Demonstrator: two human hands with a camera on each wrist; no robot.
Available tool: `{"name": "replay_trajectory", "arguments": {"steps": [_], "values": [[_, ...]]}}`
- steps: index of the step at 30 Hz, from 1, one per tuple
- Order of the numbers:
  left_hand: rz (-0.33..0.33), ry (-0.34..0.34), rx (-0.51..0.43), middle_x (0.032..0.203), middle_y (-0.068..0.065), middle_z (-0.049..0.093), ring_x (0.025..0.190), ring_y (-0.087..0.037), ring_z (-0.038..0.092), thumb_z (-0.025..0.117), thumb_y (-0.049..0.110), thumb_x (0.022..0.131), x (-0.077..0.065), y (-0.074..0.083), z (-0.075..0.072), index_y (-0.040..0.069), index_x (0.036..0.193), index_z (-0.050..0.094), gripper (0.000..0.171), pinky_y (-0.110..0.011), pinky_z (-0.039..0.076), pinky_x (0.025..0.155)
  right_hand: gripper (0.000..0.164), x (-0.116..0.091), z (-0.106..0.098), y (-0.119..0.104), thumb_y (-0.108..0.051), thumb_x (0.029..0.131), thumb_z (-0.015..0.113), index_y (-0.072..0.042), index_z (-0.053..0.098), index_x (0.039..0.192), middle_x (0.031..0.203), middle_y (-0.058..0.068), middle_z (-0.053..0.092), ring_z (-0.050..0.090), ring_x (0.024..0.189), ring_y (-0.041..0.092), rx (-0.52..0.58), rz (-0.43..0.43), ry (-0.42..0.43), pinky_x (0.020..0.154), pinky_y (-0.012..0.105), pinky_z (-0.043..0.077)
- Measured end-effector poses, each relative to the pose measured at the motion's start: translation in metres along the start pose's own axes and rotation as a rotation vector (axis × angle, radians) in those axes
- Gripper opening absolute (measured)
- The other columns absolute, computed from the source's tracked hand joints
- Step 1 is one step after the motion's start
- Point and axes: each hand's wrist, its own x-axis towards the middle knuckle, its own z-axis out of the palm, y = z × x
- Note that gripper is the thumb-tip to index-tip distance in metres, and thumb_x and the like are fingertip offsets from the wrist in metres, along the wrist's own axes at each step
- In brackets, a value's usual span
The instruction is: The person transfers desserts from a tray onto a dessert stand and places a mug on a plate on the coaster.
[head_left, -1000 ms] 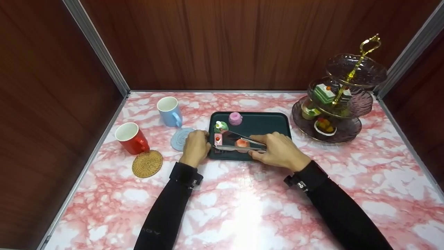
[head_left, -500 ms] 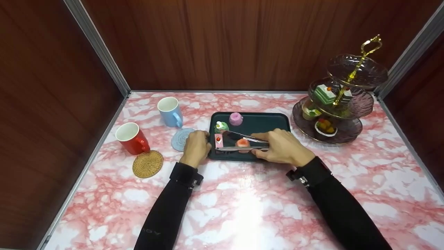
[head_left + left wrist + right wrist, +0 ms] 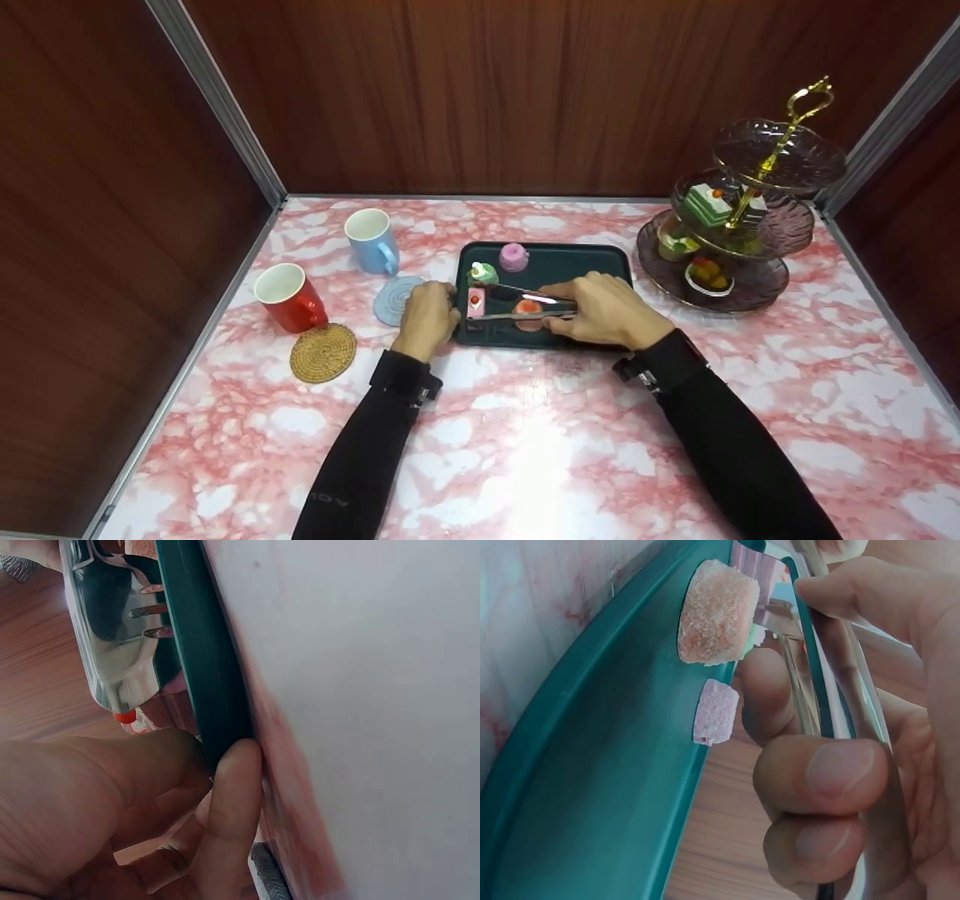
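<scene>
My left hand point(image 3: 427, 319) pinches the left edge of a dark green tray point(image 3: 577, 259) between thumb and finger. In my right hand point(image 3: 604, 309) is a pair of metal tongs point(image 3: 551, 298), fingers curled round its arms. The tips lie on either side of a pink cake slice point(image 3: 476, 301) topped with a red cherry; whether they touch it I cannot tell. An orange-topped cake point(image 3: 528, 308) sits under the tongs. Behind are a green cake point(image 3: 484, 273) with white topping and a purple ring-shaped cake point(image 3: 514, 256). The left wrist view shows one tong end point(image 3: 120, 652) as a broad, shiny blade beside fork-like prongs.
At left stand a light-blue mug point(image 3: 371, 244) and a red mug point(image 3: 289, 298), near a blue coaster point(image 3: 390, 300) and a woven coaster point(image 3: 322, 352). A three-tier stand point(image 3: 750, 289) with several desserts rises at right. Wood panels point(image 3: 480, 97) enclose the table.
The tong arms have drawn slightly closer together round the pink cake slice. My right hand has shifted a little; the left hand keeps its hold on the tray edge.
</scene>
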Motion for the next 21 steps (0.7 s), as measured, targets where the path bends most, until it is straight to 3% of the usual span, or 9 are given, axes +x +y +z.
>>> {"name": "replay_trajectory", "arguments": {"steps": [8, 13, 21], "values": [[0.016, 0.010, 0.008, 0.090, -0.008, 0.067, 0.084, -0.027, 0.063, 0.070, 0.009, 0.071, 0.000, 0.000, 0.000, 0.011, 0.099, 0.070, 0.028, -0.042, 0.050, 0.075, 0.046, -0.008, -0.002, 0.005, -0.059, 0.078, 0.059, -0.037, 0.060, 0.118, 0.056, -0.014, 0.053, 0.045, 0.049, 0.006, 0.018, -0.043, 0.006, 0.042, 0.027, 0.032], [0.025, 0.011, 0.023, 0.088, -0.008, 0.067, 0.085, -0.026, 0.063, 0.068, 0.008, 0.072, -0.001, 0.000, -0.001, 0.010, 0.099, 0.070, 0.027, -0.041, 0.050, 0.075, 0.048, -0.013, -0.003, 0.006, -0.059, 0.079, 0.058, -0.038, 0.057, 0.122, 0.047, -0.013, 0.045, 0.036, 0.040, 0.005, 0.056, -0.045, 0.037, 0.040, 0.026, 0.028], [0.024, 0.000, 0.016, 0.090, -0.008, 0.068, 0.085, -0.027, 0.063, 0.068, 0.009, 0.073, -0.001, 0.001, -0.002, 0.010, 0.101, 0.070, 0.027, -0.041, 0.050, 0.076, 0.046, -0.024, -0.008, 0.003, -0.055, 0.079, 0.060, -0.038, 0.057, 0.122, 0.052, -0.014, 0.048, 0.039, 0.041, 0.001, 0.122, -0.046, 0.103, 0.037, 0.025, 0.029]]}}
